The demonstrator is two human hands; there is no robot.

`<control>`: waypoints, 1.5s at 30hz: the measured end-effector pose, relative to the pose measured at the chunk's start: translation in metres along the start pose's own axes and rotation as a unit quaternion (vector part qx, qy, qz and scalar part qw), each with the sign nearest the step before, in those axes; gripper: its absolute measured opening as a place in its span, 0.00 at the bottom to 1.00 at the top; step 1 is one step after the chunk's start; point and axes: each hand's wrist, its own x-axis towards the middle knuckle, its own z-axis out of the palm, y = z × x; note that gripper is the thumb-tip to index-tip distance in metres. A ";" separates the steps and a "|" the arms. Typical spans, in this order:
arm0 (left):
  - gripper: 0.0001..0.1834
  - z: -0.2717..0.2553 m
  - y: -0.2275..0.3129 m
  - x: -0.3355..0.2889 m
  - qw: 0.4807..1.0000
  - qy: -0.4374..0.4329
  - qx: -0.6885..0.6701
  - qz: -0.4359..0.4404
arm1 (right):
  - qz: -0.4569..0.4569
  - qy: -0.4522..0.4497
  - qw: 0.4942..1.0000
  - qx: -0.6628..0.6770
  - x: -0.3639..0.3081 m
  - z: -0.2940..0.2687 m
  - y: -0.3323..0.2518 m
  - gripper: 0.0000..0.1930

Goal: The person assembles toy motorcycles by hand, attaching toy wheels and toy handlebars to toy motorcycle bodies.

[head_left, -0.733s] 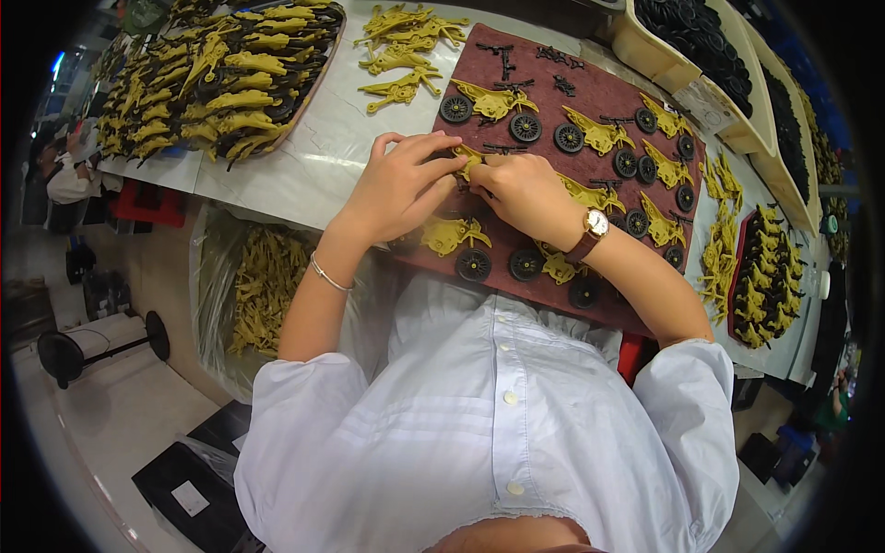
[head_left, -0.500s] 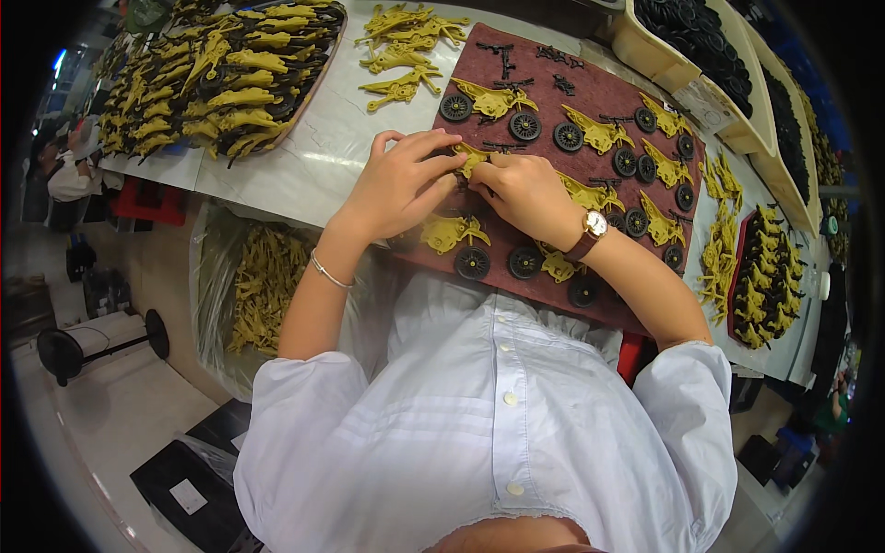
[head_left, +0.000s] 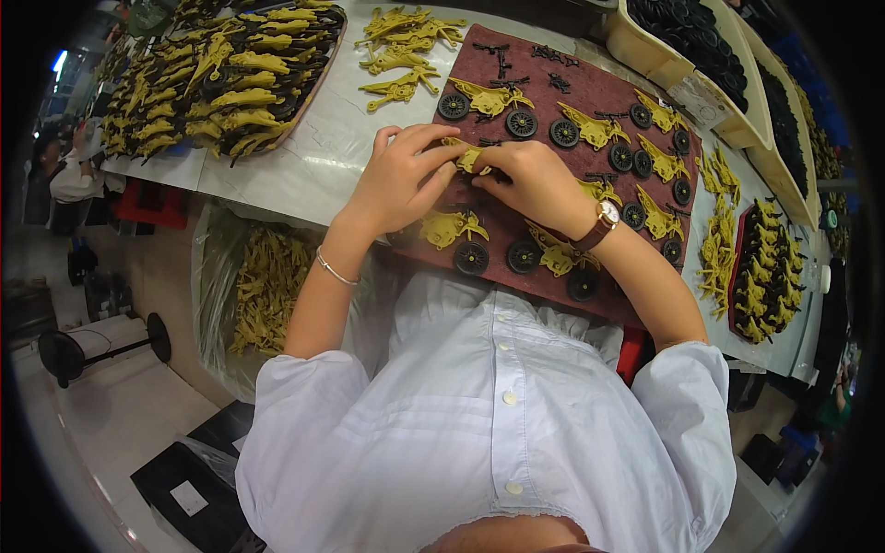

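My left hand (head_left: 403,178) and my right hand (head_left: 533,184) meet over a dark red mat (head_left: 590,85), fingertips closed on a yellow plastic toy motorbike body (head_left: 471,158) between them. Fingers cover much of that piece. Around my hands lie more yellow motorbike bodies with black spoked wheels, such as one beyond them (head_left: 490,98) and one nearer me (head_left: 450,228). A loose-looking black wheel (head_left: 524,257) sits below my right hand. Small black handlebar-like parts (head_left: 502,60) rest at the mat's far edge.
A tray heaped with yellow and black pieces (head_left: 244,92) stands far left, beside a pile of yellow bodies (head_left: 401,55). Cream bins (head_left: 659,57) of black parts line the far right. Nearer right is a red tray of assembled pieces (head_left: 767,272). A plastic bag of yellow parts (head_left: 267,290) hangs below the table.
My right hand has lifted slightly and its fingers have shifted on the yellow body, which shows more between my hands. My left hand stays nearly in place.
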 end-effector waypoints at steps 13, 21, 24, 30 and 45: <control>0.07 -0.001 0.035 0.036 0.861 0.052 -0.501 -0.067 | -0.166 0.063 0.984 0.003 -0.011 -0.027 -0.011 0.06; 0.07 -0.010 0.043 0.016 0.787 0.141 -0.585 -0.135 | -0.015 0.018 0.932 0.362 -0.014 -0.043 -0.034 0.07; 0.06 -0.009 0.046 0.001 0.758 0.193 -0.600 -0.168 | 0.168 0.034 0.770 0.614 -0.018 -0.042 -0.019 0.05; 0.06 -0.004 0.053 -0.033 0.829 0.225 -0.486 -0.162 | 0.222 -0.058 0.810 0.540 -0.002 -0.039 -0.039 0.11; 0.12 -0.004 0.027 -0.071 0.992 0.073 -0.101 -0.026 | -0.054 -0.063 0.988 0.133 -0.015 0.024 -0.061 0.05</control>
